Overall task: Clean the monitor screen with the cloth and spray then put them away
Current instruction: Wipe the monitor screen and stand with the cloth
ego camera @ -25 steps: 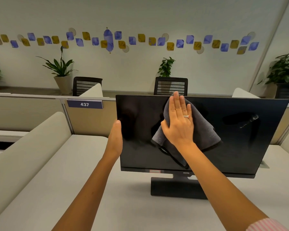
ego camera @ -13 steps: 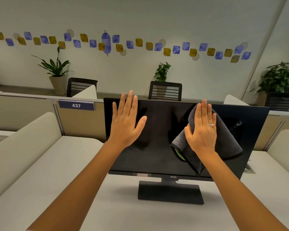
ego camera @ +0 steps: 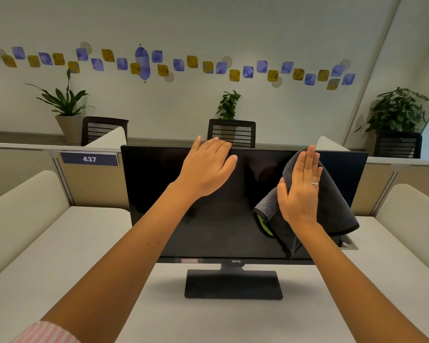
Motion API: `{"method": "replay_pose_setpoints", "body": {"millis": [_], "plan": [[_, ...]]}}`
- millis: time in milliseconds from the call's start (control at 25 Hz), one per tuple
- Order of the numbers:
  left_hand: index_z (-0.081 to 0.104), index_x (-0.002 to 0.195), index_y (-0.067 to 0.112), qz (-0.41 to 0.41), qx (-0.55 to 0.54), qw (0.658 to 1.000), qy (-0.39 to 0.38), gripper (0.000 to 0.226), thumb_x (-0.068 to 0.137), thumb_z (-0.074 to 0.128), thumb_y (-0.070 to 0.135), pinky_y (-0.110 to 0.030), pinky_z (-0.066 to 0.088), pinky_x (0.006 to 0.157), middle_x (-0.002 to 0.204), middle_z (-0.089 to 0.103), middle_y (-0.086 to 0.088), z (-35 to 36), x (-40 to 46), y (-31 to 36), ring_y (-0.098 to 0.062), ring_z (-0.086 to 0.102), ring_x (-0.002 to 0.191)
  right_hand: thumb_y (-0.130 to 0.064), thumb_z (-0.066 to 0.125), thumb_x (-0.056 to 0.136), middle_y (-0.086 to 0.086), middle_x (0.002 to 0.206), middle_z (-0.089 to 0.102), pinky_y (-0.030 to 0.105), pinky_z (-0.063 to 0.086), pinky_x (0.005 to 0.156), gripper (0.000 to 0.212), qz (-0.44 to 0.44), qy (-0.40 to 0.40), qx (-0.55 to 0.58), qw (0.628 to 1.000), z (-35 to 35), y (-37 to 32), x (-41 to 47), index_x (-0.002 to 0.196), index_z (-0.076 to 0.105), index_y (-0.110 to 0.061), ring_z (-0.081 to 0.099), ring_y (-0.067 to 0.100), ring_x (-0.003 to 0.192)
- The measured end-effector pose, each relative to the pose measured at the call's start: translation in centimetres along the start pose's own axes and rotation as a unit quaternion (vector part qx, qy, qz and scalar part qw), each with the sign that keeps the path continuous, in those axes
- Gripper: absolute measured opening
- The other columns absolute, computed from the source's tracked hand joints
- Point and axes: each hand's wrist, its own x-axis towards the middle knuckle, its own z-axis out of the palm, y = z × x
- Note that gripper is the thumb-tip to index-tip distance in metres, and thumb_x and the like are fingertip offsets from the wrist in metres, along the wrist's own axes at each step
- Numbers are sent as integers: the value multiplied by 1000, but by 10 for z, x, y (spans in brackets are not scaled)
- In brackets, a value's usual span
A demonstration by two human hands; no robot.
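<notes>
A black monitor (ego camera: 159,194) stands on its base (ego camera: 233,284) on the white desk, its screen dark. My right hand (ego camera: 300,191) lies flat against the screen's upper right part and presses a dark grey cloth (ego camera: 334,209) onto it; the cloth hangs down below the palm and shows a green lining at its left fold. My left hand (ego camera: 206,169) rests over the middle of the monitor's top edge, fingers curled onto it. No spray bottle is in view.
The white desk (ego camera: 84,243) is flanked by padded cream dividers (ego camera: 22,206) on both sides. A partition with a "437" sign (ego camera: 89,159) runs behind the monitor. Beyond it stand two black chairs (ego camera: 232,133) and potted plants (ego camera: 67,105).
My left hand left the monitor's left edge, rose in front of the screen and settled on the top edge. My right hand slid the cloth rightwards across the screen.
</notes>
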Motion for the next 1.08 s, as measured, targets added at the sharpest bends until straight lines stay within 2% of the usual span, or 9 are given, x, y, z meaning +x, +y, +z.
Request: {"method": "replay_pose_setpoints", "body": {"millis": [160,280,440,640,880,1080], "plan": [[45,132,14,1,-2,1000,7,49,92,26,35,-44,6,116,136,51,-1,-1,-3,4,-17,39,130,-34,30,96,15,158,1,41,-1,119,66,9,-1,24,1000,7,-19,-1,149,2,-6,-7,26,145],[44,132,15,-4,-13,1000,6,51,89,27,33,-43,4,116,136,51,-1,-1,-4,8,-17,39,129,-29,34,94,17,157,0,42,-4,119,68,-52,-15,36,998,14,-42,-3,148,1,-4,-6,29,145],[45,132,16,-20,-22,1000,9,52,86,26,30,-42,1,116,134,52,-1,0,-5,7,-17,39,128,-29,36,94,14,156,1,43,-2,119,66,-130,-35,37,990,23,-68,-7,148,9,-1,-4,27,145],[50,126,16,-51,-60,997,22,50,85,23,28,-40,-3,116,126,56,-2,3,-1,12,-17,42,123,-30,35,95,10,156,5,40,2,119,64,-160,-25,25,987,16,-44,-4,148,12,-3,-2,23,146],[52,123,17,-70,-80,994,24,51,84,20,24,-39,-10,116,124,57,-2,4,-1,10,-15,41,124,-33,35,95,7,158,1,39,2,120,66,-84,-1,12,996,0,22,2,150,8,-8,-2,23,147],[53,122,17,-87,-85,992,24,52,82,19,23,-40,-12,116,123,57,-3,3,0,14,-17,41,126,-34,32,95,12,159,7,41,5,120,65,8,29,17,999,-20,76,10,150,9,-8,0,23,147]]}}
